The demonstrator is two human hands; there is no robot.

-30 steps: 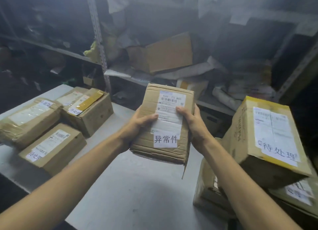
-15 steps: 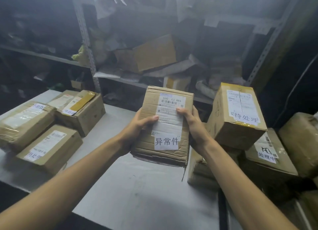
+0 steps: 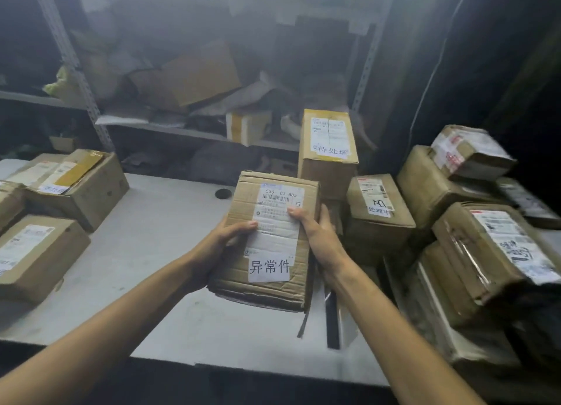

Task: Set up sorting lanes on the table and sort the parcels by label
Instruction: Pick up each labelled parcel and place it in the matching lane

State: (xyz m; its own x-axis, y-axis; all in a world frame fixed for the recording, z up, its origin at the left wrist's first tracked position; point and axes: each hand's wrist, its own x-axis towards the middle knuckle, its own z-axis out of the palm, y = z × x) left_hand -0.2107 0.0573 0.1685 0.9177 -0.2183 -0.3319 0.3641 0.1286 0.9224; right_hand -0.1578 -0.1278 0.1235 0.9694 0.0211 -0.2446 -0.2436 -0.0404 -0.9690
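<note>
A worn cardboard parcel point(image 3: 270, 247) with a shipping label and a white tag reading 异常件 is held above the grey table point(image 3: 158, 253). My left hand point(image 3: 221, 240) grips its left edge, thumb on the label. My right hand point(image 3: 315, 234) grips its right edge, thumb on the top face. On the left of the table lie three labelled parcels, the nearest point(image 3: 36, 253) and another behind it point(image 3: 79, 186). To the right stands an upright parcel tagged 待处理 point(image 3: 328, 149) with a smaller labelled parcel point(image 3: 376, 216) beside it.
A heap of taped parcels point(image 3: 485, 253) fills the right side. Metal shelving point(image 3: 194, 131) with loose boxes and wrapping runs behind the table. A round cable hole point(image 3: 223, 193) is in the tabletop. A dark gap point(image 3: 332, 322) separates the table from the right heap.
The view has swung right and down, bringing the right-hand heap into sight. The parcel has stayed in both hands and now sits lower over the table, near the upright parcel.
</note>
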